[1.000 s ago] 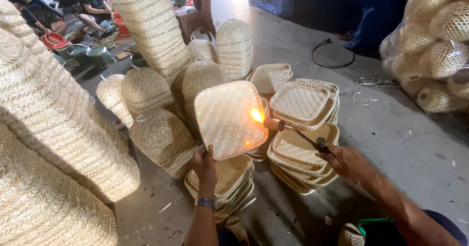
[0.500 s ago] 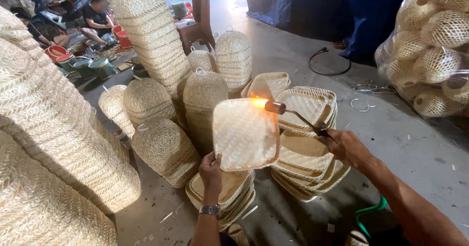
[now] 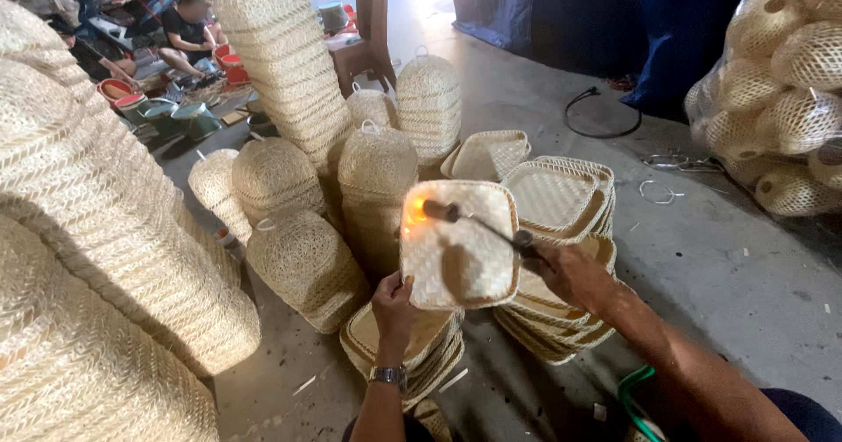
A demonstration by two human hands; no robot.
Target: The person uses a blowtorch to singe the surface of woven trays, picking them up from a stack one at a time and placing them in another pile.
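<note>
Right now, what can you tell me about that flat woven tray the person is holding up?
The tray is a pale, squarish piece of woven straw-like strips with rounded corners and a thicker rim. It is held upright, tilted a little, above a stack of trays like it. The left hand grips its lower left edge. The right hand holds a torch across its face, and a small orange flame glows at its upper left corner.

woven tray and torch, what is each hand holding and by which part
The left hand pinches the square woven tray at its lower left rim. The right hand holds the torch by its rear handle end.
</note>
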